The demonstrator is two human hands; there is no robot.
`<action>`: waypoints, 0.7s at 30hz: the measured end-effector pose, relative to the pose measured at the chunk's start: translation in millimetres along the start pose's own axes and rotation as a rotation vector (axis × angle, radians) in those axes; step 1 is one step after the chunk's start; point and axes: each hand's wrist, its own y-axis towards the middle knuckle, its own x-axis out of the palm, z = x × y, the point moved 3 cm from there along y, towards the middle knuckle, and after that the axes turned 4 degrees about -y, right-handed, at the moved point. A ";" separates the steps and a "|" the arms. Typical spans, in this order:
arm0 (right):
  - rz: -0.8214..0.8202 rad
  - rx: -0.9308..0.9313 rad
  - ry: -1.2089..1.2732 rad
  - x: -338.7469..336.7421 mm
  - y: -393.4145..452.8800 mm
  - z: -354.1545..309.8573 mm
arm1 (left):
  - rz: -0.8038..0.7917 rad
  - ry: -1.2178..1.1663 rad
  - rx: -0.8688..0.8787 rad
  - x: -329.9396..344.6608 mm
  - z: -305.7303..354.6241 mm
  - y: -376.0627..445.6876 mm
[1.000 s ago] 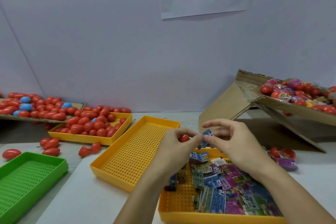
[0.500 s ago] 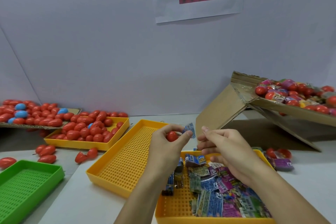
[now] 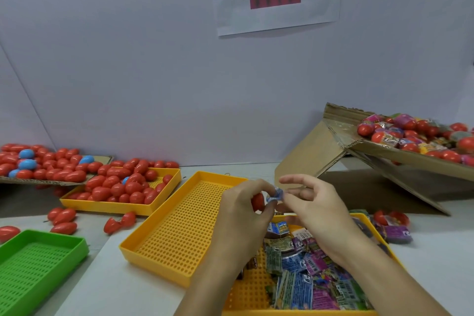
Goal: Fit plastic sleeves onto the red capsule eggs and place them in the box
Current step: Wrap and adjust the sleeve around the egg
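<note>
We hold a red capsule egg [image 3: 257,202] in our left hand [image 3: 241,210], its fingers curled round it so that only a sliver of red shows beside the thumb. Our right hand [image 3: 314,209] pinches a small blue plastic sleeve [image 3: 275,194] between thumb and forefinger, right against the tip of the egg — whether it is already partly over the egg we cannot tell. Both hands hover above the near corner of an empty yellow tray [image 3: 179,231] and the yellow tray of sleeves [image 3: 302,279] just below them (flat printed wrappers in blue, purple and green). On the counter [image 3: 107,287] to the left sit a yellow tray of red eggs [image 3: 120,190], a few loose eggs [image 3: 64,218] and a green tray [image 3: 38,261]. To the right, a tilted cardboard box [image 3: 384,156] holds a heap of sleeved eggs [image 3: 415,136] — well apart from our hands.
</note>
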 end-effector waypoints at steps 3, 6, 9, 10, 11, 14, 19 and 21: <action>0.036 -0.038 -0.026 -0.2 0.6 1.5 | -0.020 0.038 0.046 1.4 0.0 -0.4; 0.091 -0.045 -0.008 -2.6 1.4 3.2 | -0.043 -0.016 -0.003 3.0 0.0 -1.2; 0.106 -0.015 0.084 -5.1 3.0 5.1 | -0.026 -0.120 -0.122 2.2 -0.8 -0.4; 0.098 -0.005 0.116 -5.3 3.5 5.6 | -0.019 -0.152 -0.160 1.4 -0.7 -0.1; 0.089 0.004 0.145 -5.3 3.9 5.9 | -0.019 -0.190 -0.197 1.0 -0.9 0.1; 0.058 0.028 0.226 -3.9 4.6 6.0 | -0.039 -0.320 -0.312 0.6 -2.5 0.3; 0.033 0.021 0.219 -3.5 4.7 6.3 | -0.085 -0.467 -0.426 0.9 -5.1 2.3; 0.026 0.004 0.154 -2.7 3.8 6.4 | -0.112 -0.430 -0.411 2.7 -5.5 2.7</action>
